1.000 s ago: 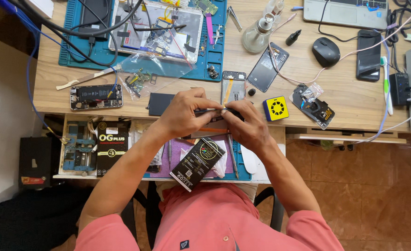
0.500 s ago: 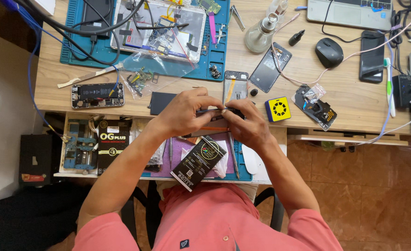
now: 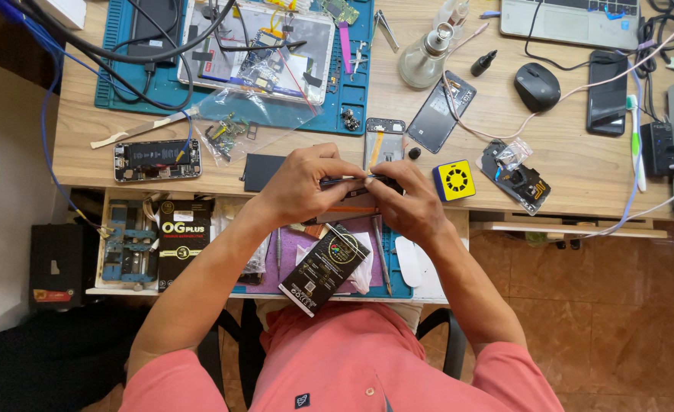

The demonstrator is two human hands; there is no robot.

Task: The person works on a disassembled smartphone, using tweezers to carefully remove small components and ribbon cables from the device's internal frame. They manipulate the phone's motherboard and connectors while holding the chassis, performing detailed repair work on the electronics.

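Both hands, left (image 3: 300,185) and right (image 3: 407,200), closed on a thin dark phone part (image 3: 350,181) held above the worktop (image 3: 581,183) edge, just beside a yellow square tool (image 3: 454,180); opened phones lying around unassembled.

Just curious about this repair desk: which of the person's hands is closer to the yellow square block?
The right hand. It sits just beside the yellow square block; the left hand is farther off, on the right hand's other side.

The hands (image 3: 356,191) hide most of the thin dark part (image 3: 345,181) pinched between them; the laptop (image 3: 573,17) is cut off.
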